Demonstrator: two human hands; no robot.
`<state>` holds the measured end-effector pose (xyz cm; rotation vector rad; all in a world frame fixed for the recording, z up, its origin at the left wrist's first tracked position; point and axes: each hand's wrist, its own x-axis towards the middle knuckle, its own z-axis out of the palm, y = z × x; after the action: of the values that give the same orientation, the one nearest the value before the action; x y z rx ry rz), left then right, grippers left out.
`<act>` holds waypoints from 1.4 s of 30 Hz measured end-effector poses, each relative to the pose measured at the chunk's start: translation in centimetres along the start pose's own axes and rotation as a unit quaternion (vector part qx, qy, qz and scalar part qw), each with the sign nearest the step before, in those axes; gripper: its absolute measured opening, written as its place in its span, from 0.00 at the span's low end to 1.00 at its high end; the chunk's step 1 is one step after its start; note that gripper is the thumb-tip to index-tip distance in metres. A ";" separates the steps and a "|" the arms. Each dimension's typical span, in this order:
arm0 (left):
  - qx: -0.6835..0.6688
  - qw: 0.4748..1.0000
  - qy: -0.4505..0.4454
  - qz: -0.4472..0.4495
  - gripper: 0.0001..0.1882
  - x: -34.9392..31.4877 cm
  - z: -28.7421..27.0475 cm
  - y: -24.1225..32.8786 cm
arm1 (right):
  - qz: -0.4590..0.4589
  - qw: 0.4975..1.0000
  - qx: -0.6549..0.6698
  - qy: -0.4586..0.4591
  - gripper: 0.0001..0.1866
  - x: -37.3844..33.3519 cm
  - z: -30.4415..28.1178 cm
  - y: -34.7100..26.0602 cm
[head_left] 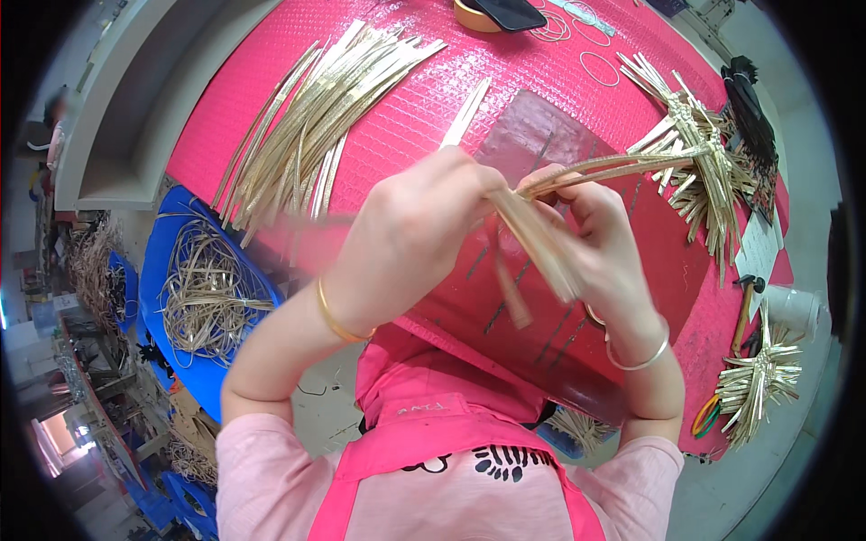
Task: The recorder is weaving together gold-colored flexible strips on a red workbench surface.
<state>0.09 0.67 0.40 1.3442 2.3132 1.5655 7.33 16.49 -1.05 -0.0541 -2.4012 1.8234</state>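
Observation:
Over a dark red board (663, 257) with short slots or marks, both my hands work on a small group of flat gold straps (538, 239). My left hand (410, 225) pinches them near their crossing. The fingers of my right hand (600, 234) are curled round the same straps from the other side, partly hidden. Some strap lengths stretch to the right past my right hand; others hang down, smeared by motion. Just beyond my left hand, a pale gold strip (466, 113) points away from me; whether it is held or lying flat, I cannot tell.
Loose gold straps (316, 122) lie at the far left of the pink table cover (397, 117). A blue bin (203, 365) holds tangled strips. Strap bundles (713, 167), black straps (749, 117) and a hammer (747, 316) line the right. A phone (512, 13) lies at the back.

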 end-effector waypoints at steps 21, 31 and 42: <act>-0.055 0.988 0.080 -0.118 0.07 -1.1 1.6 -1.0 | 0.085 0.967 0.226 0.086 0.10 0.0 3.2 0.7; -0.304 0.917 -0.015 -0.257 0.09 -1.2 0.7 -0.9 | 0.041 0.986 0.116 0.110 0.06 -0.2 2.6 0.6; -0.334 0.875 -0.084 -0.339 0.14 -0.6 0.3 -1.4 | 0.082 0.994 0.044 0.062 0.06 0.0 1.9 1.4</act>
<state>-0.24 0.32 -1.10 0.4103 1.5949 1.6421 7.02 15.05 -2.95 -0.3553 -2.2896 1.9306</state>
